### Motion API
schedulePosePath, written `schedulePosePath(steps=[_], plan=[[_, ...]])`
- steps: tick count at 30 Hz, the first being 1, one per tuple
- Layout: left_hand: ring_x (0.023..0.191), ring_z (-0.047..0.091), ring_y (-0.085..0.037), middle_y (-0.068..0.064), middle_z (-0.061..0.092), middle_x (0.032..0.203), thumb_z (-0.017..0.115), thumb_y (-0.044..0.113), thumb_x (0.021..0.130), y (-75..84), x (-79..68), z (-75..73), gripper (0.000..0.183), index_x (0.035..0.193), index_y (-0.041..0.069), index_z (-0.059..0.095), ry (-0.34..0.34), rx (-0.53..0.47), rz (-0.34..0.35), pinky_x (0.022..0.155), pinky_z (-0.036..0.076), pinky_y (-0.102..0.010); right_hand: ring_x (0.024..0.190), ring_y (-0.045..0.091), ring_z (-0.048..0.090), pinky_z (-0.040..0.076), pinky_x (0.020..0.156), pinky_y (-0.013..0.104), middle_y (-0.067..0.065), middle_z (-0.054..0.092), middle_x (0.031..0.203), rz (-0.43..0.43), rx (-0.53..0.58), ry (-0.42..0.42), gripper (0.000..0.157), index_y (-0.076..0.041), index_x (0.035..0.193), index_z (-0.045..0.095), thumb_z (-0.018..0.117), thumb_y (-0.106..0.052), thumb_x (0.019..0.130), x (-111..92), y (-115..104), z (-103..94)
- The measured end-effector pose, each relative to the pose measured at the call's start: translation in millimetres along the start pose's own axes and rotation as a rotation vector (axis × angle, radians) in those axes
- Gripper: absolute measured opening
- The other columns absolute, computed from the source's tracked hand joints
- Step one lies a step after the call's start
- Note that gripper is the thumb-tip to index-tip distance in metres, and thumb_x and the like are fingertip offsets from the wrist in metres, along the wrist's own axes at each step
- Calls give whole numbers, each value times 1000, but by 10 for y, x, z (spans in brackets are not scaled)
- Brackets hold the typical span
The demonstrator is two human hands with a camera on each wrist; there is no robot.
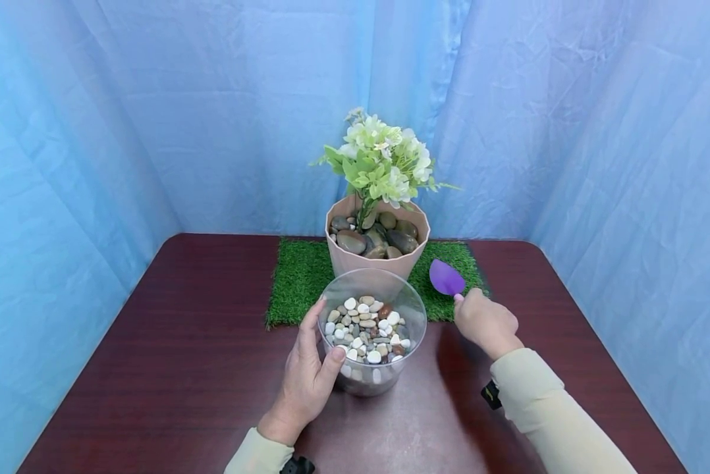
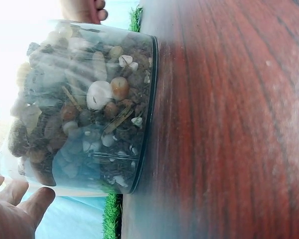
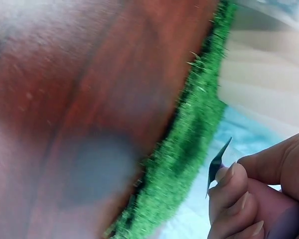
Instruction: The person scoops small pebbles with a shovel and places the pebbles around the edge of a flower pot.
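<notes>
My left hand [image 1: 309, 375] holds the near left side of a clear plastic container [image 1: 371, 388], thumb at the rim and fingers along the wall. Small white, tan and brown pebbles [image 1: 367, 329] fill much of it; through the wall in the left wrist view, darker soil-like bits [image 2: 124, 109] show near the base. My right hand [image 1: 487, 322] grips a small trowel by its pink handle [image 3: 269, 206]. The trowel's purple blade [image 1: 446, 278] points up and left, over the grass mat, to the right of the container.
Behind the container stands a pale pink pot [image 1: 369, 263] with larger stones and a white-flowered plant [image 1: 384, 158]. It rests on a green artificial grass mat [image 1: 298, 283]. The dark red-brown table [image 1: 171, 368] is surrounded by blue curtains [image 1: 260, 118].
</notes>
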State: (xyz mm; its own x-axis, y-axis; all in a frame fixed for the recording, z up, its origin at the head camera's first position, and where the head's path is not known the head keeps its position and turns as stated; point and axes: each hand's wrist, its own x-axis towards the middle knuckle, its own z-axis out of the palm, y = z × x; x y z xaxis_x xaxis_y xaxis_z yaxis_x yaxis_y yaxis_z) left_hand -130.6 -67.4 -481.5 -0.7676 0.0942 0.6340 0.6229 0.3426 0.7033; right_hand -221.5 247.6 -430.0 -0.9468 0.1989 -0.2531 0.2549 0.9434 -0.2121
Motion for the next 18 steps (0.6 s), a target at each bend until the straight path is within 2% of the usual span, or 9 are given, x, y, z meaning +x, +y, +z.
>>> schedulePosePath(steps=[6,10,13,18], plan=[[133,43,-33,-12,31,154,53,32,98,4,4,0,70,154,9,18,-5,9,-2,110,33,-28,76,38,60,44,56,49,22,63,91,49,-39,-63,44,2,111,48,31,-38,104,50,-32,153],[134,42,-33,-11,31,154,56,25,96,7,-1,-2,71,154,9,18,-1,16,-3,111,32,-27,78,40,60,45,57,51,25,63,98,46,-52,-87,43,1,110,49,31,-38,104,57,-32,223],[134,42,-33,-12,32,154,56,27,96,7,-1,-2,71,154,9,19,2,22,-3,111,31,-26,81,40,60,46,58,53,25,63,100,31,-70,-91,43,0,110,51,32,-38,103,57,-28,255],[133,43,-33,-12,33,153,52,35,98,5,6,-2,70,154,9,19,8,25,7,111,31,-26,67,32,60,45,53,48,14,65,75,16,-50,-119,38,-5,102,53,37,-39,102,53,-22,290]])
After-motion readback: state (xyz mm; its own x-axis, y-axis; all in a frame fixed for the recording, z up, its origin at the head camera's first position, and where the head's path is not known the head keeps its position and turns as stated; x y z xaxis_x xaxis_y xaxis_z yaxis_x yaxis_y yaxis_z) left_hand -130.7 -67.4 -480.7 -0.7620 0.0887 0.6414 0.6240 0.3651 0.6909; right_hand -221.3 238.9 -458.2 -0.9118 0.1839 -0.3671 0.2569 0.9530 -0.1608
